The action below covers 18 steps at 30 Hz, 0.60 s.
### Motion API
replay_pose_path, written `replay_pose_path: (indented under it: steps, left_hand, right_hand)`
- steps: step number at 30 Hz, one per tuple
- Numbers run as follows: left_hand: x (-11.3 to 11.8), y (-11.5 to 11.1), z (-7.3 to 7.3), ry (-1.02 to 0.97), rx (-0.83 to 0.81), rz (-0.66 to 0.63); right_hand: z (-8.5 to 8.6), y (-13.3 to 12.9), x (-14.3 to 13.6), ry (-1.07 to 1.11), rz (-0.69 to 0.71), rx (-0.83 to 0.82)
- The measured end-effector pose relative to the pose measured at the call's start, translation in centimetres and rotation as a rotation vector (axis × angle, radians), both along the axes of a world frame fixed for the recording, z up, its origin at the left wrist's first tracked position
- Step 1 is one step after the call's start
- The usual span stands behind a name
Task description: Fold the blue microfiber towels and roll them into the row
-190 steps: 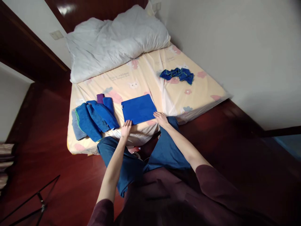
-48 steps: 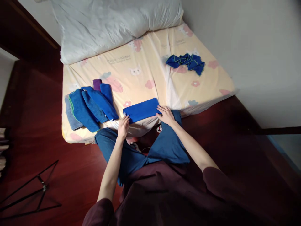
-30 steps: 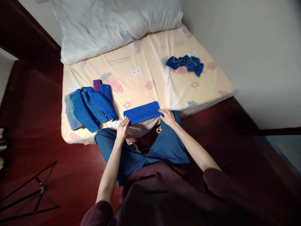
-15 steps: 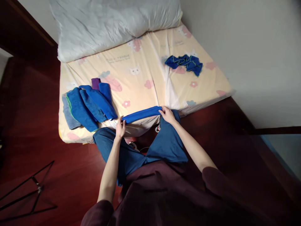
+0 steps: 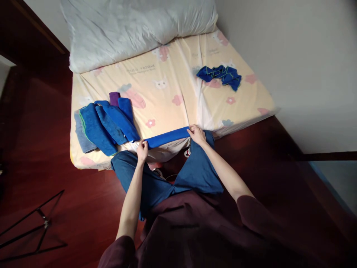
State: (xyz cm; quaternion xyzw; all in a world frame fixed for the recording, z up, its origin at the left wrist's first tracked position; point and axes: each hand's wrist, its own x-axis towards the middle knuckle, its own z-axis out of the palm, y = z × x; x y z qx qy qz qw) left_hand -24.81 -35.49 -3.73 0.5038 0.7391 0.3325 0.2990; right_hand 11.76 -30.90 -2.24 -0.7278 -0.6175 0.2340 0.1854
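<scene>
Kneeling at the near edge of the bed [image 5: 173,96], with a blue cloth [image 5: 167,137] folded into a narrow strip along that edge. Left hand [image 5: 142,150] pinching the strip's left end, right hand [image 5: 196,134] pinching the right end, fingers closed on the fabric at both ends (probably to keep the fold taut and straight). Folded blue towels [image 5: 107,123] stacked just to the left, likely within reach; a crumpled blue cloth [image 5: 220,75] well apart, near the wall. Pillow [image 5: 134,29] at the head.
</scene>
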Motion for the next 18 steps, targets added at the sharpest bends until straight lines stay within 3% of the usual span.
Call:
replay_pose_path:
  steps: [3, 7, 11, 14, 18]
  left_hand:
    - [0.2, -0.5, 0.2, 0.053, 0.015, -0.015]
    - [0.4, -1.0, 0.6, 0.215, 0.181, -0.079]
    - [1.2, -1.9, 1.5, 0.272, 0.184, -0.195]
    - [2.6, -3.7, 2.0, 0.096, 0.107, -0.122]
    - [5.9, -6.7, 1.5, -0.505, -0.103, 0.253]
  right_hand:
    - [-0.1, -0.1, -0.1, -0.012, 0.014, -0.005]
    - [-0.3, -0.6, -0.1, -0.022, 0.018, 0.078]
    - [-0.3, -0.6, -0.2, -0.043, 0.195, 0.289]
    - [-0.6, 0.2, 0.0, -0.013, 0.373, 0.319]
    - [-1.5, 1.5, 0.6, 0.017, 0.457, 0.290]
